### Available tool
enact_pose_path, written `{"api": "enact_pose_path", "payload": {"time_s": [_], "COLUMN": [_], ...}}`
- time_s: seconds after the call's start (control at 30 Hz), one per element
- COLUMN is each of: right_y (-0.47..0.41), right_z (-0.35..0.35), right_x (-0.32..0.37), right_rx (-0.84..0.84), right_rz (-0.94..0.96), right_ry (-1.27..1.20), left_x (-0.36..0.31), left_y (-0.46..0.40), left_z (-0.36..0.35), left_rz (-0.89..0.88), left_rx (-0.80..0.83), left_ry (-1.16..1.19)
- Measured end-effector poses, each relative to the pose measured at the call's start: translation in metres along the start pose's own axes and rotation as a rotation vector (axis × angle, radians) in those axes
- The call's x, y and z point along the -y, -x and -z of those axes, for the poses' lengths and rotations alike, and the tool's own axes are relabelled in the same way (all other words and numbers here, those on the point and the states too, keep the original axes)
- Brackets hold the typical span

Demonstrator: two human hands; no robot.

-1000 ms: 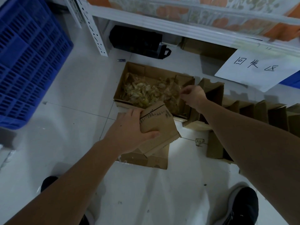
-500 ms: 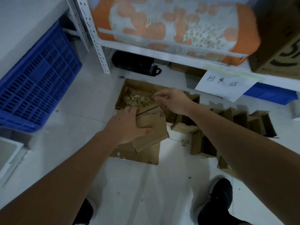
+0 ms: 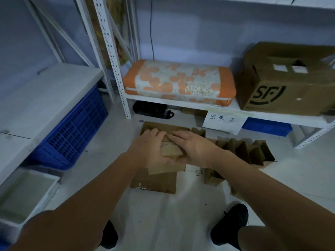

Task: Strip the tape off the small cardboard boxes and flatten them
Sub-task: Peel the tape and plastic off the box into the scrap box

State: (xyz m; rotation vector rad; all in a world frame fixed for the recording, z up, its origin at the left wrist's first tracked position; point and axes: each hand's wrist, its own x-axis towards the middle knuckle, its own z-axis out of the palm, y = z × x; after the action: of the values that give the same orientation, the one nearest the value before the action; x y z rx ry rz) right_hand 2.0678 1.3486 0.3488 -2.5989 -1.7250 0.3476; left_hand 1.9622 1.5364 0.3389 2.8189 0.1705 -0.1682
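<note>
A large cardboard box point(image 3: 288, 78) on the shelf point(image 3: 181, 104) bears a black "SF" logo on its side. A white paper sign point(image 3: 224, 122) hanging from the shelf edge reads "回收区" in handwriting.

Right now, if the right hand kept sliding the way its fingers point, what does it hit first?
The right hand points leftward across the small box, so it would probably first meet the left hand gripping that box. Depth is unclear, but the fingertips look almost touching.
</note>
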Motion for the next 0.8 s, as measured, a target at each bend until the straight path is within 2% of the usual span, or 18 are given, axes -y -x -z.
{"api": "enact_pose_path", "payload": {"time_s": [0.37, 0.43, 0.6, 0.8], "right_y": [0.072, 0.08, 0.096, 0.106], "right_z": [0.018, 0.026, 0.045, 0.057], "right_x": [0.044, 0.044, 0.045, 0.052], "right_rx": [-0.008, -0.018, -0.09, -0.201], "right_rz": [-0.01, -0.024, -0.058, -0.101], "right_ry": [-0.061, -0.109, -0.276, -0.186], "left_x": [-0.021, -0.02, -0.022, -0.032], "left_y": [0.077, 0.086, 0.097, 0.091], "left_z": [0.003, 0.004, 0.002, -0.003], "left_rz": [-0.181, -0.153, -0.004, 0.043], "left_rx": [-0.075, -0.116, -0.128, -0.251], "left_ry": [0.107, 0.189, 0.606, 0.719]}}
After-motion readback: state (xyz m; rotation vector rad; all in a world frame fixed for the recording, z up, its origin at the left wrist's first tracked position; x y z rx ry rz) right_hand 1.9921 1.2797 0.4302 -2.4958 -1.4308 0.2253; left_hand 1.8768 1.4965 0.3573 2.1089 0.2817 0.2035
